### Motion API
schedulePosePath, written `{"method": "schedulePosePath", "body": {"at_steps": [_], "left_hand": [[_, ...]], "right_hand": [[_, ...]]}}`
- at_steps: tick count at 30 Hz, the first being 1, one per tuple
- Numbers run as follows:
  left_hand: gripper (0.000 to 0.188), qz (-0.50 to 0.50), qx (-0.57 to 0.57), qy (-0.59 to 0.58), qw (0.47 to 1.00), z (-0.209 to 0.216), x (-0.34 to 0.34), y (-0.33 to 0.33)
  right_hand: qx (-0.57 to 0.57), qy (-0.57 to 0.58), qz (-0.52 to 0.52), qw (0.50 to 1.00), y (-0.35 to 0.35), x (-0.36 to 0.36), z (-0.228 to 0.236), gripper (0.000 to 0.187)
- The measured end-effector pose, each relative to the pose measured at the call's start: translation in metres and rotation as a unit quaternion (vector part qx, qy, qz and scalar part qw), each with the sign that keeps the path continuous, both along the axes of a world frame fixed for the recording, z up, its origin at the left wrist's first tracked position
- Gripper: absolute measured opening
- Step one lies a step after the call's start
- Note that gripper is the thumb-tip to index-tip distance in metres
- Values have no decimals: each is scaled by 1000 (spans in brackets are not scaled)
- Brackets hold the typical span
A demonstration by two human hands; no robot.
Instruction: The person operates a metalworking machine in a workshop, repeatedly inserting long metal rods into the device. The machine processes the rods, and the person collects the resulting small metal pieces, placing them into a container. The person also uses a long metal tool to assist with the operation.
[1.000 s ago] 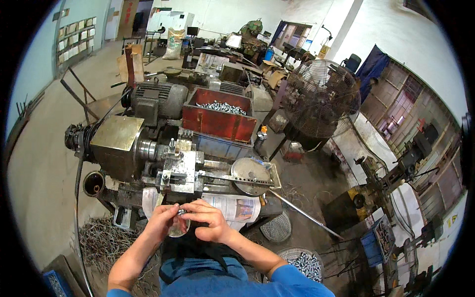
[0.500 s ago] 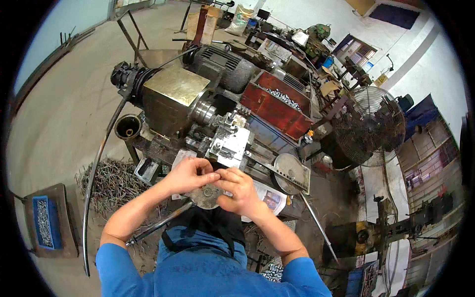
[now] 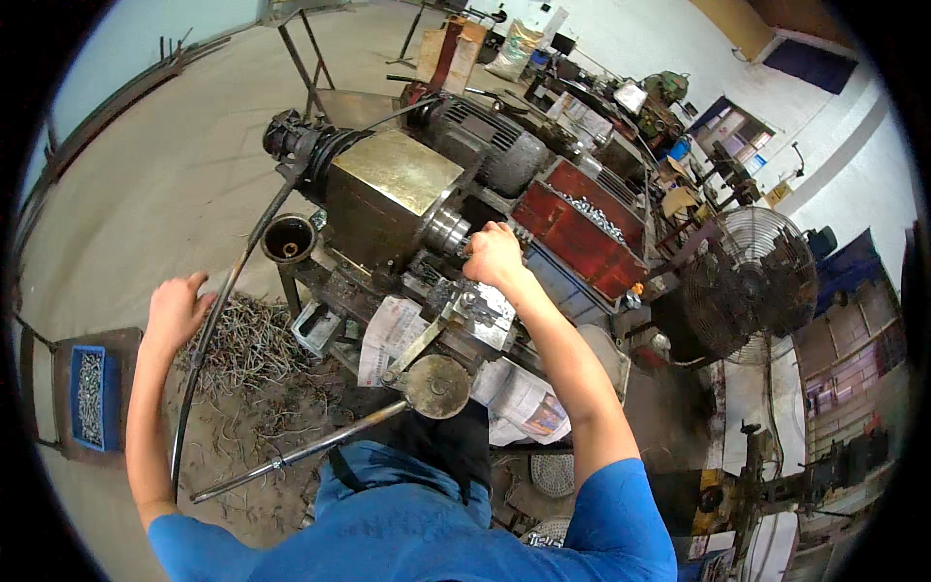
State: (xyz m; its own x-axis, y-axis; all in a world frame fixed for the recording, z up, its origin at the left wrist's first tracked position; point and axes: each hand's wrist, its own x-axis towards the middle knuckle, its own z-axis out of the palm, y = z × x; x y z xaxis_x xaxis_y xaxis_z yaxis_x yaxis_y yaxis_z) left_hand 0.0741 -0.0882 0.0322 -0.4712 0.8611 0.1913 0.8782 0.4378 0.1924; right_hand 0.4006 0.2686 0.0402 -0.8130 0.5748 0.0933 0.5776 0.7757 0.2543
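My right hand [image 3: 495, 255] is at the front of a small lathe's shiny spindle nose [image 3: 447, 232]. Its fingers are curled together, and anything in them is hidden. Below that hand lies the machine's metal slide block [image 3: 485, 315]. Out to the left, my left hand [image 3: 177, 308] hangs beside a long dark lever [image 3: 229, 276]. Its thumb stands away from loosely bent fingers, with nothing seen in it. A round metal disc [image 3: 436, 386] and a steel bar handle [image 3: 301, 452] are just in front of my body.
A red bin [image 3: 572, 228] of small metal parts sits behind the slide. Metal shavings [image 3: 247, 344] cover the floor at left, near a blue crate [image 3: 90, 398] of parts. A cup [image 3: 289, 238] stands by the headstock; a caged fan [image 3: 752, 281] is at right.
My hands, together over the disc before, have parted. The right has gone forward to the spindle; the left has swung out to the lever. The whole view has shifted a little.
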Motion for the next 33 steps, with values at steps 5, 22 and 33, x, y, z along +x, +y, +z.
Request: {"method": "schedulePosePath", "body": {"at_steps": [5, 22, 33], "left_hand": [[31, 38, 55, -139, 988, -54, 13, -40], [12, 120, -91, 217, 965, -81, -162, -48], [30, -27, 357, 69, 931, -114, -69, 33]], "right_hand": [[10, 19, 11, 1000, 3, 1, -5, 26], [-12, 77, 24, 997, -3, -8, -4, 28], [25, 238, 79, 968, -46, 64, 32, 39]]}}
